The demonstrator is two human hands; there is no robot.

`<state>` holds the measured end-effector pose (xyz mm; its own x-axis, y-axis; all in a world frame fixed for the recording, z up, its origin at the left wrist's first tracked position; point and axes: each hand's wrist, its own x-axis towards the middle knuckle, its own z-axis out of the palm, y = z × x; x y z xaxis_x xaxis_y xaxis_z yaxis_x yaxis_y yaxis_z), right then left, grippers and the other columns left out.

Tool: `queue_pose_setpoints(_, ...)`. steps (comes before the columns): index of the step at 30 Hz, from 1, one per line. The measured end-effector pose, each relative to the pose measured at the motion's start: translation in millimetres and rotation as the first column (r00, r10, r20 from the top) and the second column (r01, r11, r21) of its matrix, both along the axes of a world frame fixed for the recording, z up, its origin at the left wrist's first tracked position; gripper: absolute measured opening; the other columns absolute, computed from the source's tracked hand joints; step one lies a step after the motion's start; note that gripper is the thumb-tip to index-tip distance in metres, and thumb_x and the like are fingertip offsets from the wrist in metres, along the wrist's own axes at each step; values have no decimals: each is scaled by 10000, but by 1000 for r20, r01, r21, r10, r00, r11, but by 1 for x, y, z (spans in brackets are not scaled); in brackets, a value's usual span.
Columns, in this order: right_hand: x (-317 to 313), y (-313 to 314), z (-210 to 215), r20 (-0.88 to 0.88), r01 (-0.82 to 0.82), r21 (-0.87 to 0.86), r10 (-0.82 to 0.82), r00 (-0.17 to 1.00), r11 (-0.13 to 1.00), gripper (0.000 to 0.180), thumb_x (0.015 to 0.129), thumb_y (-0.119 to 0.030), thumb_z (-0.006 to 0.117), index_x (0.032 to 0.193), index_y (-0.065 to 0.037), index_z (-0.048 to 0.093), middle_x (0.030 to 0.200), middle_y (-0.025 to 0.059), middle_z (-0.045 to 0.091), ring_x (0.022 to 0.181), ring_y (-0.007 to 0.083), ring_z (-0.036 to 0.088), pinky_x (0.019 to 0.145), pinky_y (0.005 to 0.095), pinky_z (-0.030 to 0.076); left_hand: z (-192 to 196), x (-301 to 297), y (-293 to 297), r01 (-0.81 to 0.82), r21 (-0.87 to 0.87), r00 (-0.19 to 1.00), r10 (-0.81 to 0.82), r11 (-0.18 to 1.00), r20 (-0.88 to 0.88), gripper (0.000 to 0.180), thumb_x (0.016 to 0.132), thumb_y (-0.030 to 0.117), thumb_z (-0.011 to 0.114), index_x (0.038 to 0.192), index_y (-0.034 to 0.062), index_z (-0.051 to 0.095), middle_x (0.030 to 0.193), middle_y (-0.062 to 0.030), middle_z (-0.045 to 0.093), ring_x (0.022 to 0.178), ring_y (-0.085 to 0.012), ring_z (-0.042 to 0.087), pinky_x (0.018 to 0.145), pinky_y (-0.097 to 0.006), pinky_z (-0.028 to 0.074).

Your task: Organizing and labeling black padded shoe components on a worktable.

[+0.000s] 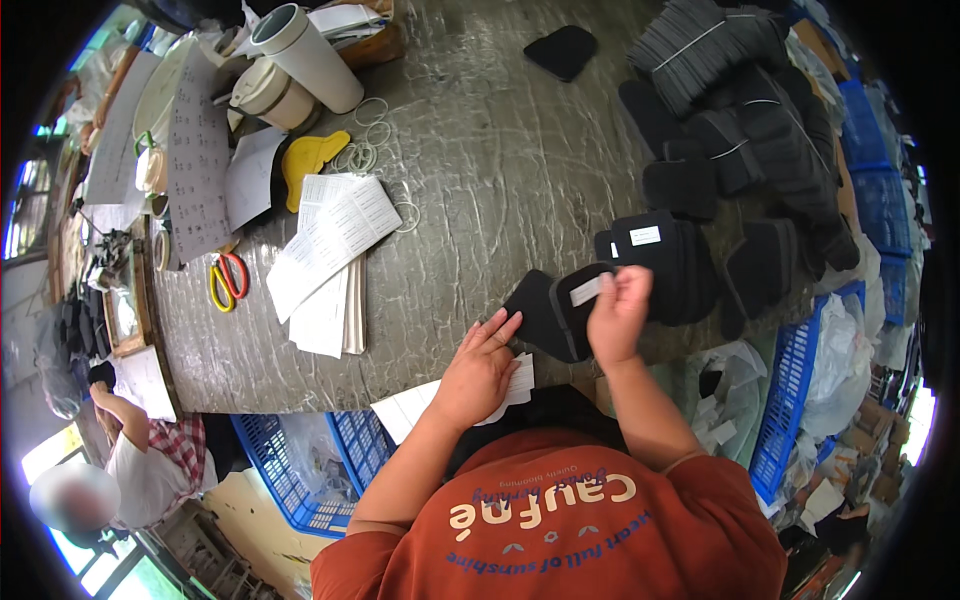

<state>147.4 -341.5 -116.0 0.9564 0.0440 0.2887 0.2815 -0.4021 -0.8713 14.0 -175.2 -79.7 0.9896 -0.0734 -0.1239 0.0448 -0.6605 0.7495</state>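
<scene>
Near the table's front edge lie two overlapping black, padded-looking fabric pieces [545, 310]. My left hand [480, 365] rests at their left edge, fingers stretched out and fingertips touching the cloth. A small white label [584, 292] lies on the upper piece, and my right hand [618, 312] pinches its right end between thumb and fingers. Whether the label is stuck down there cannot be made out. Just beyond my right hand is a stack of similar black pieces [680, 275], the top one bearing a white label [645, 235]. White label sheets [415, 405] stick out beneath my left forearm.
Bundled dark pieces [710, 50] are piled at the far right; a single black piece [560, 52] lies at the back. Printed sheets [340, 225], scissors [230, 278], rubber bands [358, 157] and a tumbler [310, 60] are at left. Blue crates [290, 470] stand below; another person [150, 450] is at lower left.
</scene>
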Motion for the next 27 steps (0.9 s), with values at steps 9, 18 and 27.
queue_pose_setpoints(9, 24, -25, 70, 201, -66, -612, 236, 951, 788, 206, 754, -106, 667, 934, -69, 574, 1095, 112, 507, 1049, 338, 434, 893, 450, 346, 1, 5, 2, -199, -244, 980, 200, 949, -19, 99, 821, 37, 593, 745, -23, 572, 1223, -181, 567, 1215, -356, 454, 999, -426, 368)
queue_pose_setpoints(18, -38, 9, 63, -287, -632, -188, 573, 767, 752, 122, 729, -19, 645, 776, -40, 535, 930, 98, 554, 934, 301, 481, 827, 389, 391, 13, 9, -2, -436, -123, 891, 447, 891, 77, 61, 782, 16, 601, 748, -34, 605, 993, -156, 654, 928, -313, 570, 839, -394, 448)
queue_pose_setpoints(27, 0, 22, 31, -417, -577, -189, 467, 780, 794, 57, 827, -73, 584, 831, -38, 540, 804, 132, 613, 751, 343, 597, 641, 416, 467, 10, -1, -13, -42, 96, 987, 26, 994, 160, 122, 789, 87, 634, 746, -10, 574, 1203, -181, 562, 1165, -358, 496, 952, -431, 411)
